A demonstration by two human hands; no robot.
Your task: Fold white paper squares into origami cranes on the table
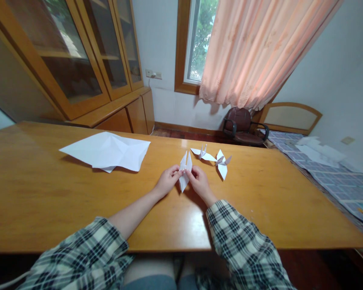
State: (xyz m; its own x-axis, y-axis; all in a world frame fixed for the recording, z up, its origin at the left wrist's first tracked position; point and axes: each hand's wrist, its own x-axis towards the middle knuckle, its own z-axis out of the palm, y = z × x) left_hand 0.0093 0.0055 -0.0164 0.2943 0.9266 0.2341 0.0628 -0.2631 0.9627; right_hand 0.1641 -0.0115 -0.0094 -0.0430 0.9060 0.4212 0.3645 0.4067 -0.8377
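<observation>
A partly folded white origami paper point(184, 184) is held between my two hands above the wooden table point(115, 209). Two narrow points stick up at its far end, and a wider tip points toward me. My left hand point(168, 181) pinches its left edge with thumb and fingers. On the other side my right hand point(200, 182) grips the right edge, thumb near the middle. Both thumbs almost meet at the paper's centre. Just beyond my right hand lie two folded paper cranes, one crane point(203, 154) farther left and another crane point(222, 164) nearer the right.
Creased white paper sheets point(109, 151) lie on the table's left side. Behind the table stand a glass-door cabinet point(93, 80) and a brown armchair point(242, 125). A bed point(317, 161) with a checked cover is at the right, beside the pink curtain point(254, 52).
</observation>
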